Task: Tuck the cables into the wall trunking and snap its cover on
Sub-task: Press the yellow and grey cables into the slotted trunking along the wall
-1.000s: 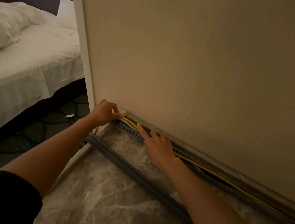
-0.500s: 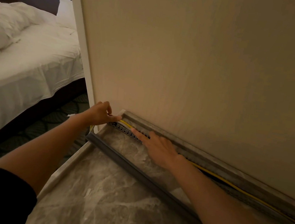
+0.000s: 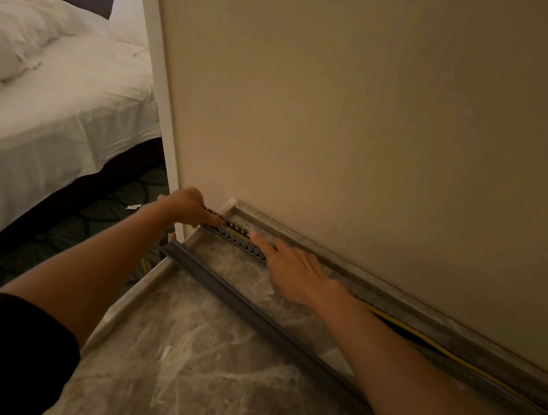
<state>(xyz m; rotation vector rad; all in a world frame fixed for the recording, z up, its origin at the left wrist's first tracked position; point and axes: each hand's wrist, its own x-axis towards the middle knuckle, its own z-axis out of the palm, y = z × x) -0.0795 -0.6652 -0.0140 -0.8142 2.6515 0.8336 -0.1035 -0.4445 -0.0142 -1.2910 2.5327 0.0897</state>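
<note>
A grey slotted trunking (image 3: 239, 241) runs along the foot of the beige wall, below a marble skirting. A yellow cable (image 3: 428, 342) lies in it and shows to the right of my right forearm. My left hand (image 3: 187, 206) grips the trunking's left end at the wall corner, fingers curled around it. My right hand (image 3: 292, 270) lies flat with straight fingers pressing on the trunking just right of that end. The long grey cover (image 3: 253, 311) lies loose on the marble floor, parallel to the wall and in front of the trunking.
A bed with white sheets (image 3: 47, 100) stands to the left beyond the white wall corner (image 3: 156, 89). Dark patterned carpet (image 3: 98, 220) lies beside the bed. A raised marble edge (image 3: 137, 297) borders the marble floor (image 3: 211, 372) on the left.
My left hand has closed tighter on the trunking's left end. My right hand slid a little left along the trunking, and the yellow cable near the end has sunk out of sight.
</note>
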